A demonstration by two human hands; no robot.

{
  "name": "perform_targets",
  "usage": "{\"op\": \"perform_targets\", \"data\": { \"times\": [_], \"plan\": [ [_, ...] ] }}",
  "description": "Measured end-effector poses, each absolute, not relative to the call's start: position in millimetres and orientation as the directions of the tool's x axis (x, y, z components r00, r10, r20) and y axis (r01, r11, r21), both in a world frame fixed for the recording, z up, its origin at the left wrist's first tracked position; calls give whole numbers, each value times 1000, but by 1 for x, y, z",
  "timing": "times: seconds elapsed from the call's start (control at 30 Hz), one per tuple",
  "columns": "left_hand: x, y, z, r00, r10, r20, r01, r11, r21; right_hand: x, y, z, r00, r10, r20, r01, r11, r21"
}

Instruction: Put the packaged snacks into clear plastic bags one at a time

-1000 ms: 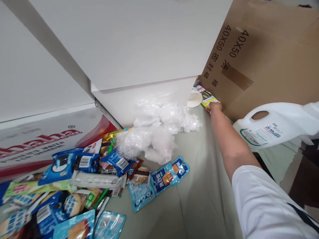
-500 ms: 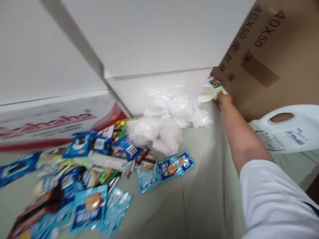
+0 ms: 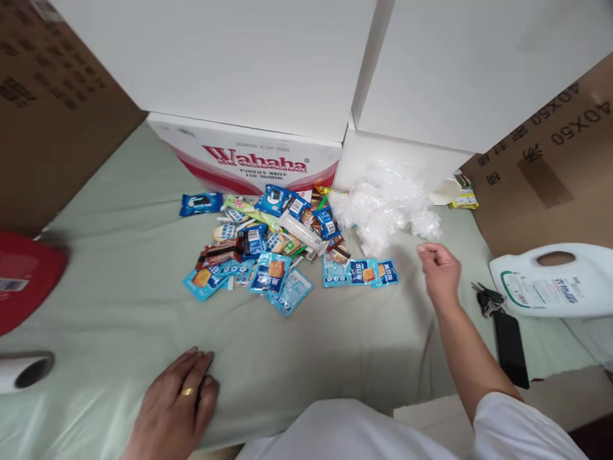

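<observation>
My right hand [image 3: 439, 271] hovers over the sheet with its fingers curled in and nothing visible in them. Just beyond it lies a heap of clear plastic bags [image 3: 383, 204]. Blue snack packets [image 3: 366, 273] are to its left. My left hand [image 3: 172, 402], with a gold ring, rests on the sheet near my body, its fingers lying down and holding nothing. Between and beyond the hands spreads a pile of wrapped snacks [image 3: 272, 239]. In the far right corner sit a paper cup [image 3: 445, 191] and a yellow printed packet [image 3: 464, 198].
A Wahaha carton [image 3: 253, 156] and white boxes [image 3: 268, 57] stand behind the snacks. Brown cardboard [image 3: 550, 147] walls the sides. At right are a white jug [image 3: 555, 281], keys [image 3: 488, 299] and a phone [image 3: 510, 348]. A red object [image 3: 29, 281] and a white roll [image 3: 23, 372] lie left.
My right hand has let go of the yellow packet in the corner and drawn back towards me. The view has swung left and widened, bringing my left hand into sight.
</observation>
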State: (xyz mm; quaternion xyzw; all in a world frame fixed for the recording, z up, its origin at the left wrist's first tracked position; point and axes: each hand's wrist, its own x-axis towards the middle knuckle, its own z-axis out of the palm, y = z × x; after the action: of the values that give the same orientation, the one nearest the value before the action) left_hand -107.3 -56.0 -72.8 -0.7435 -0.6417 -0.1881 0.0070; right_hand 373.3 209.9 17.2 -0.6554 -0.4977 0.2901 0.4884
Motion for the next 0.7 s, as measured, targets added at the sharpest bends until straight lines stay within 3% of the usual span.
{"op": "perform_targets", "data": {
  "times": [0.13,0.23,0.3,0.4,0.47,0.57,0.63,0.7],
  "plan": [
    [-103,-56,-74,91,944,317,956,-172,237,315,205,16,0,955,296,687,215,-695],
    [-100,-54,-74,78,938,339,958,-165,236,287,224,17,-51,960,276,817,199,-541],
    [-99,-53,-72,61,935,348,956,-156,250,282,232,23,-12,956,294,808,182,-560],
    [-99,-53,-68,28,927,375,940,-152,305,286,223,39,147,953,266,535,150,-831],
    [-97,-56,-63,-46,895,444,922,-134,364,291,203,48,186,980,68,196,31,-980],
    [-76,-54,-47,-262,826,499,849,-48,526,290,163,50,92,970,-225,-138,-211,-968],
    [-47,-45,-32,-374,860,347,709,24,705,283,135,42,86,946,-314,-190,-293,-937],
    [-7,-27,-16,-372,923,94,459,95,883,273,109,32,112,930,-351,-195,-326,-925]
  ]
}}
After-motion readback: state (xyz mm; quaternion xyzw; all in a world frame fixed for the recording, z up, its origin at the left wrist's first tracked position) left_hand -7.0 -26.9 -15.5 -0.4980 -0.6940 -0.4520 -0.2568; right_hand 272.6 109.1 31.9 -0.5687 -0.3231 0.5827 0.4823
